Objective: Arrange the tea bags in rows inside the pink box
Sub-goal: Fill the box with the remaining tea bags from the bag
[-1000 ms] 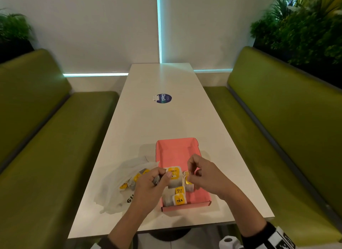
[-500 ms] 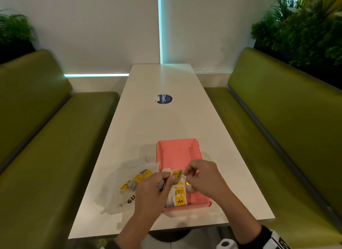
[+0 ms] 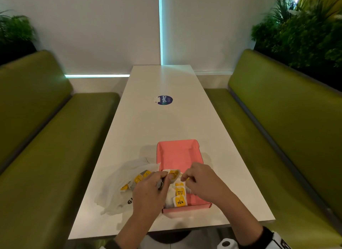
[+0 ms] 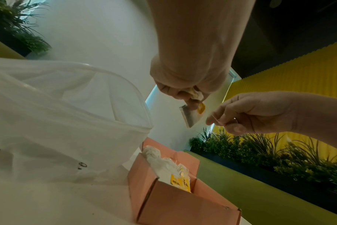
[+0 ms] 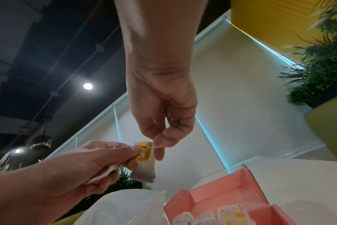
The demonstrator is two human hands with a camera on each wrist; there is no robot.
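An open pink box (image 3: 177, 152) lies on the white table (image 3: 162, 122) in front of me, with several yellow-tagged tea bags (image 3: 179, 197) in its near half. Above its left side my left hand (image 3: 149, 191) pinches a tea bag (image 5: 144, 164) with a yellow tag (image 3: 174, 173) and also holds crumpled tea bags in its palm. My right hand (image 3: 201, 182) pinches that tea bag's thin string (image 5: 157, 146) just to the right. The same tea bag (image 4: 191, 117) hangs over the box (image 4: 164, 202) in the left wrist view.
A translucent white plastic bag (image 3: 122, 185) with more yellow-tagged tea bags lies left of the box. A round blue sticker (image 3: 165, 100) sits mid-table. Green benches (image 3: 46, 137) flank the table, and plants (image 3: 303, 30) stand behind the right one.
The left hand's tea bag has tipped from lying flat and facing up to hanging edge-on, and the right hand has closed in to pinch its string.
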